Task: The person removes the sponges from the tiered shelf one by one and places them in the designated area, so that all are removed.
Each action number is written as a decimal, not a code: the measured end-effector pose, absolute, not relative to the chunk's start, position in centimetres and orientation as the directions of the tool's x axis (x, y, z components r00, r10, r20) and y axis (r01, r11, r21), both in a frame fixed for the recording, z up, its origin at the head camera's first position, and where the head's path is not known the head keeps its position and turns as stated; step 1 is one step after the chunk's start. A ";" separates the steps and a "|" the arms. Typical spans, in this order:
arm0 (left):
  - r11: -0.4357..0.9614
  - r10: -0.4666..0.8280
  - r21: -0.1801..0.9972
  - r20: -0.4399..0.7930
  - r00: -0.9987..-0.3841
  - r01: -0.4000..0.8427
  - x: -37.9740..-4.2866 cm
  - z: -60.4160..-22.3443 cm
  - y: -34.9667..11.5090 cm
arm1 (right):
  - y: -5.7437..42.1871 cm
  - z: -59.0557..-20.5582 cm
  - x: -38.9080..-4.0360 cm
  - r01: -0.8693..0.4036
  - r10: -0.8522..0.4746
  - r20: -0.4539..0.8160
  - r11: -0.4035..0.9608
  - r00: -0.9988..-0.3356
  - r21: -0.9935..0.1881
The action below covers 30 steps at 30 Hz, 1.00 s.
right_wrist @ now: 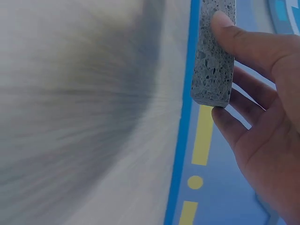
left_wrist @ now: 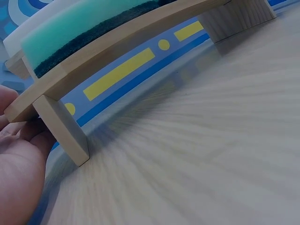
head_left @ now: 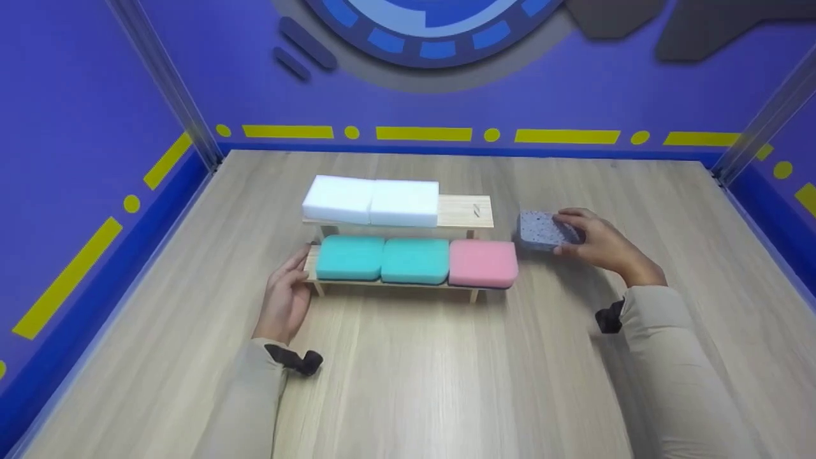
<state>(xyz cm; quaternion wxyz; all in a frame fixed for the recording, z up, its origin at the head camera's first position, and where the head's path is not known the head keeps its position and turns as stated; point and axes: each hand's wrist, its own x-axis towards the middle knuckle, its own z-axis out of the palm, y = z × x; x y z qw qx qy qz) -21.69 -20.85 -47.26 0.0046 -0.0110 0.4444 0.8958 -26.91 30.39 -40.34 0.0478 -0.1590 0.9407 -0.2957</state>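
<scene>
My left hand grips the left end of the low front wooden shelf, thumb and fingers on either side of the board. Two teal sponges and a pink sponge lie in a row on this shelf, dark scouring layers downward. To its right, my right hand holds a grey speckled pumice-like block by its edges, thumb on one side and fingers on the other. The block is raised off the tabletop in the right wrist view.
Behind the front shelf stands a second wooden shelf with two white foam blocks side by side. Its right end is bare wood. Blue walls with yellow marks enclose the wood-grain table at the back and sides.
</scene>
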 end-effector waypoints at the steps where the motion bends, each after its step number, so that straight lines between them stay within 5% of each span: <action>1: -0.605 -0.003 0.796 -0.024 -1.000 -0.018 -21.7 -47.3 -20.9 | 30.4 -40.5 -26.9 -0.269 -0.328 -0.001 0.774 -0.945 -0.573; 30: -0.610 -0.013 0.793 -0.017 -1.000 -0.006 -21.7 -47.3 -20.8 | 29.5 -42.7 -27.6 -0.136 -0.272 -0.173 0.823 -0.947 -0.552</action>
